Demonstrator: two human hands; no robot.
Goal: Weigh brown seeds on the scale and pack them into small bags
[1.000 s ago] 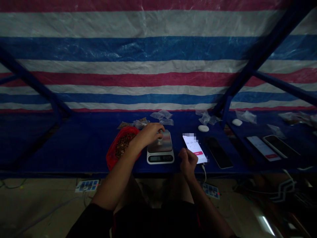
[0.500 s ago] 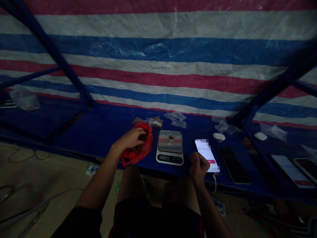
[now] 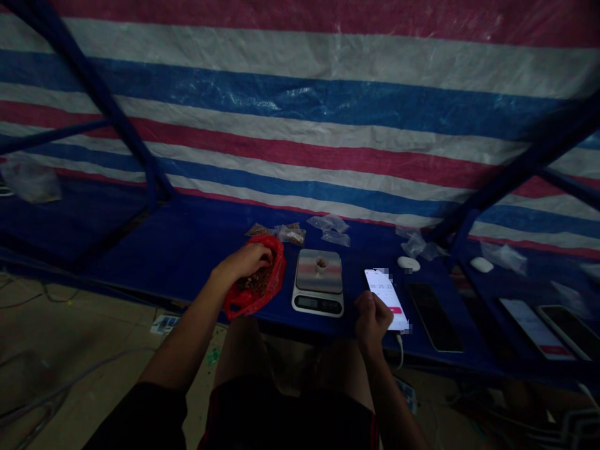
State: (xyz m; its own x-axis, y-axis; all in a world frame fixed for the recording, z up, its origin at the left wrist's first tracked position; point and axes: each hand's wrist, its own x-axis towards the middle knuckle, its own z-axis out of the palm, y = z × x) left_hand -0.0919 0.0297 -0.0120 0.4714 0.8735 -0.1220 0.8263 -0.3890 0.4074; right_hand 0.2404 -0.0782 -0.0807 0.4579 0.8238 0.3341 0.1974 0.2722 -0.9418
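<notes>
My left hand [image 3: 249, 259] reaches into an open red plastic bag [image 3: 276, 284], fingers curled over small brown pieces [image 3: 255, 282]. What lies between its fingertips is hidden. To the right of the bag is a digital scale [image 3: 319, 284], its display facing me. A tiny white cup [image 3: 321, 269] holding brown bits stands on the scale plate. My right hand [image 3: 374, 317] is closed, thumb against the curled fingers, beside the lower left of a lit phone [image 3: 382, 287]. Whether anything is inside that hand cannot be seen.
Behind the bag lie small filled clear packets [image 3: 291, 235] and flat plastic bags [image 3: 332, 226]. A white case [image 3: 409, 264], a dark phone [image 3: 435, 317] and more phones sit to the right. Blue slanted frame bars [image 3: 115, 122] flank the blue table [image 3: 201, 228]; a striped tarp [image 3: 300, 100] hangs behind.
The camera view has shifted slightly. My left hand's fingers have moved a little inside the red bag, showing more brown pieces. My right hand stays closed by the phone.
</notes>
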